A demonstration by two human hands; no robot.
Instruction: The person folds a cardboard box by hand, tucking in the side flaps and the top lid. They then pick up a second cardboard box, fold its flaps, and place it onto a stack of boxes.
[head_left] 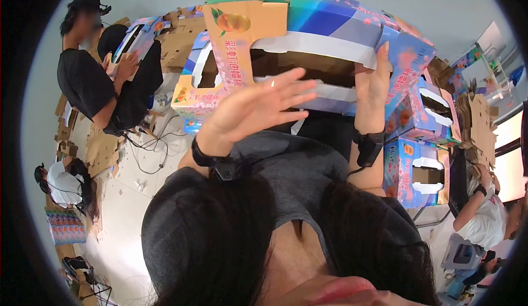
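At six o'clock, soft dark-grey shirt cloth [291, 168] is seen. At twelve, the left hand [252, 105] is raised in front of the carton [330, 17], its straight fingers spread wide and nothing held. At two, the right hand [374, 88] is held upright against the opening's cut edge; whether its fingers are closed there cannot be told. The glossy, boxy cardboard, pierced by a long cut-out, is placed at one. Similar cartons [406, 165] are stacked at three; at ten, a printed box [149, 26] is handled by a black-clad co-worker [85, 80].
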